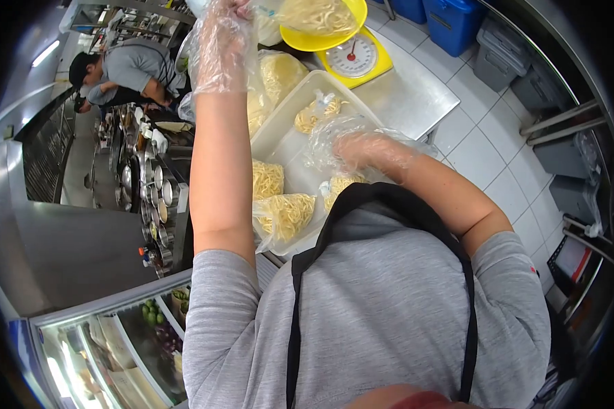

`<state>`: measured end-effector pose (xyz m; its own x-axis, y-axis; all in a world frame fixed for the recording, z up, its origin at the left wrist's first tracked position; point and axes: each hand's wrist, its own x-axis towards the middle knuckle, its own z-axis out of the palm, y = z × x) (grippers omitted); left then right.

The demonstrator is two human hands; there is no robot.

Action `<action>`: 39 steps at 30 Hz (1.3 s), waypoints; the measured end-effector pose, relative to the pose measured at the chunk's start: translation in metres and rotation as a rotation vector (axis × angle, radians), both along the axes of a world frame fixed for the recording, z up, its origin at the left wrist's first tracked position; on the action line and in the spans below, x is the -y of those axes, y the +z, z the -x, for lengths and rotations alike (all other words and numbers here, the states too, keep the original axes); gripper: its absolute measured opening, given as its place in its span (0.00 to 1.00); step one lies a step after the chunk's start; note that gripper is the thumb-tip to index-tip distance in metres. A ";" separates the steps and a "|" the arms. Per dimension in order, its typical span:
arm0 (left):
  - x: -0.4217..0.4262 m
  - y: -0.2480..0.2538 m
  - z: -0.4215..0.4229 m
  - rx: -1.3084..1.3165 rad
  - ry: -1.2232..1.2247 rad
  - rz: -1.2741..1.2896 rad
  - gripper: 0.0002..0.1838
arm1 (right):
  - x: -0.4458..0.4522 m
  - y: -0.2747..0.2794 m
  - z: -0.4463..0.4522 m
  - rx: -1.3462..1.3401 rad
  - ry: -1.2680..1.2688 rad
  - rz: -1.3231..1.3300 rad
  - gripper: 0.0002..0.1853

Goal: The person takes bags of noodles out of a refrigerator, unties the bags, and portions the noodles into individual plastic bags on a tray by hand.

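My left hand (225, 51), in a loose clear plastic glove, is stretched to the top edge beside bags of pale noodles. Its fingers look curled, partly cut off by the frame; what they hold, if anything, I cannot make out. My right hand (361, 148), also gloved, reaches into a white plastic tub (361, 105). Crumpled clear plastic hides its fingers. Around it in the tub are bagged noodles: one tied bag (314, 116) at the far end, another bag (286, 215) nearer me. Noodles (317, 15) in clear plastic rest on the scale's yellow pan (314, 42).
A yellow dial scale (355, 58) stands on the steel table (416, 95). Large bags of noodles (280, 75) lie left of the tub. Another person (133, 68) works at a counter with metal pots (160, 187). Blue bins (454, 24) and grey bins line the tiled floor.
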<state>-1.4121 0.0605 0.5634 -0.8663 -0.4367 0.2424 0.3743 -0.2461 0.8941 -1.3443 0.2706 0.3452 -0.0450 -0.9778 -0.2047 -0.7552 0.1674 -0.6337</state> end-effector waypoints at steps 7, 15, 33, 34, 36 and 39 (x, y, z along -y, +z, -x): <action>0.020 -0.006 0.002 0.189 0.070 -0.081 0.12 | -0.007 0.026 0.001 0.009 -0.035 -0.065 0.18; -0.016 0.001 -0.015 0.079 0.085 0.049 0.12 | -0.009 0.037 0.000 0.018 -0.087 -0.108 0.19; -0.029 0.074 -0.099 0.088 0.021 0.280 0.25 | -0.003 0.009 0.005 -0.107 0.078 0.057 0.20; -0.029 0.068 -0.112 0.080 0.036 0.278 0.25 | -0.005 0.021 0.006 -0.097 0.061 0.042 0.19; -0.029 0.050 -0.141 0.290 0.160 0.481 0.18 | -0.014 0.060 0.010 -0.097 0.059 0.025 0.18; -0.025 0.015 -0.186 0.488 0.082 0.605 0.20 | -0.026 0.127 0.020 -0.133 -0.065 0.113 0.16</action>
<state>-1.2266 0.0852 0.5788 -0.9067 -0.4176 0.0590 -0.0999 0.3485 0.9320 -1.3640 0.2962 0.4719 -0.1285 -0.9884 -0.0813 -0.8233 0.1520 -0.5469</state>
